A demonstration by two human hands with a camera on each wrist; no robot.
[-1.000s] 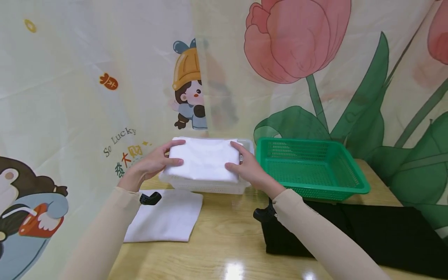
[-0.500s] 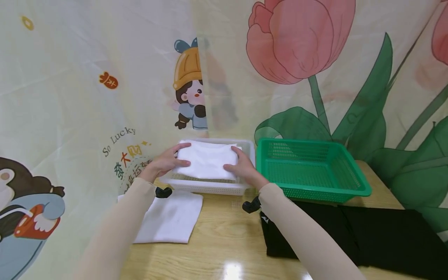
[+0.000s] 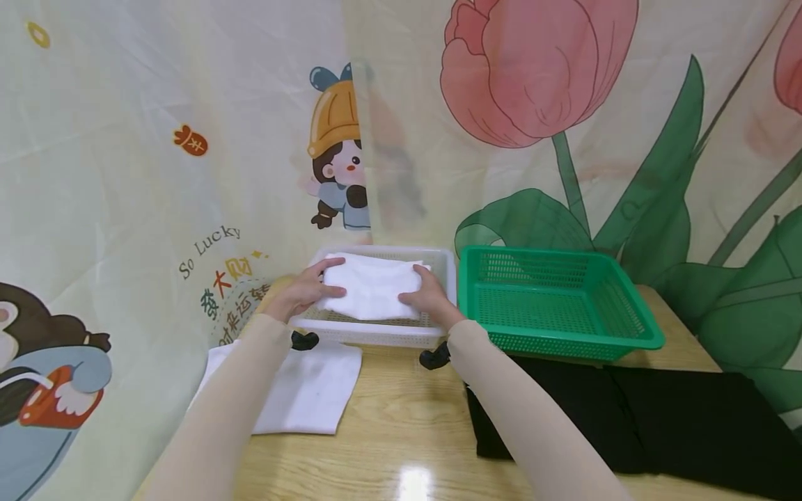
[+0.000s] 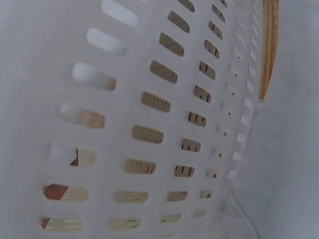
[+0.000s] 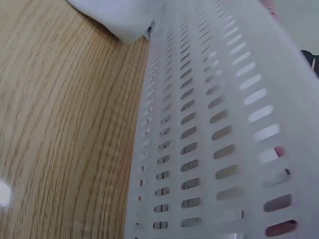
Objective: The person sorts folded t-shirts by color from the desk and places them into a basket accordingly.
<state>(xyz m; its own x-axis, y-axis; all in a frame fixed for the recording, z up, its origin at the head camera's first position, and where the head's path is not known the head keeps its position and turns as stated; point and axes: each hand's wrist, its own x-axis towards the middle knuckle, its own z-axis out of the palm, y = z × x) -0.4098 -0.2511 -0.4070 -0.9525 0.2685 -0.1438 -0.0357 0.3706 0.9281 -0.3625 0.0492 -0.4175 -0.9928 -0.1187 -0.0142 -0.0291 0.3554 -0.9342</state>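
A folded white cloth (image 3: 372, 287) lies within the rim of the white slotted plastic basket (image 3: 370, 335) in the head view. My left hand (image 3: 307, 289) grips its left end, thumb on the near side and fingers at the far edge. At the opposite end my right hand (image 3: 429, 293) pinches the cloth between thumb and fingers. Both wrist views are filled mostly by the basket's slotted wall (image 4: 164, 99), and the close wall (image 5: 199, 124) hides most of the right hand there.
A green plastic basket (image 3: 564, 337) stands right of the white one. Folded black fabric (image 3: 702, 424) lies in front of it on the wooden table (image 3: 388, 417). Another white cloth (image 3: 310, 393) lies at front left. A printed curtain (image 3: 401, 125) hangs behind.
Both hands have lowered the folded white cloth from above the white basket to within its rim. The hands have drawn slightly closer together, and more of the basket's rim shows.
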